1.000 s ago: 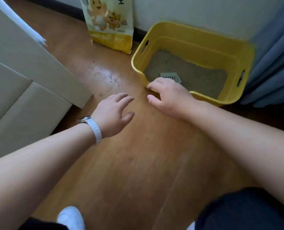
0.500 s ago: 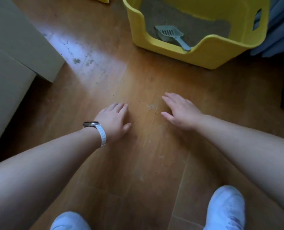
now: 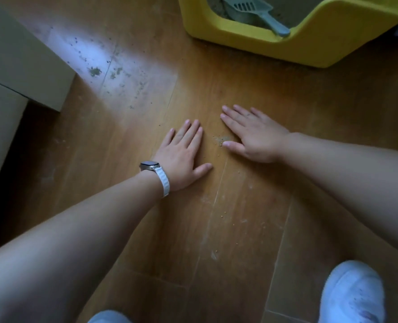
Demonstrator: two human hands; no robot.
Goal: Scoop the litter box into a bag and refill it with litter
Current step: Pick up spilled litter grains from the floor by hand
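Both palms down on the floor (image 3: 240, 229), fingers straight. My left hand (image 3: 181, 157) and right hand (image 3: 253, 136) flank a small scatter of litter grains (image 3: 221, 139), probably to corral it. The yellow litter box (image 3: 251, 45) sits ahead, with the scoop (image 3: 251, 10) lying inside, untouched.

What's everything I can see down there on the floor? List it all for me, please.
Litter box: one, yellow, top right on floor.
Scoop: one, grey-blue, in the litter box.
Litter: greyish, inside the box.
Spilled grains: small patch, tan, between the hands.
Floor: brown wood.
Boxes: two, beige, left edge.
Shoes: two, white, bottom edge.
Watch: one, white strap, left wrist.
Left hand: one, open, flat on floor.
Right hand: one, open, beside the grains.
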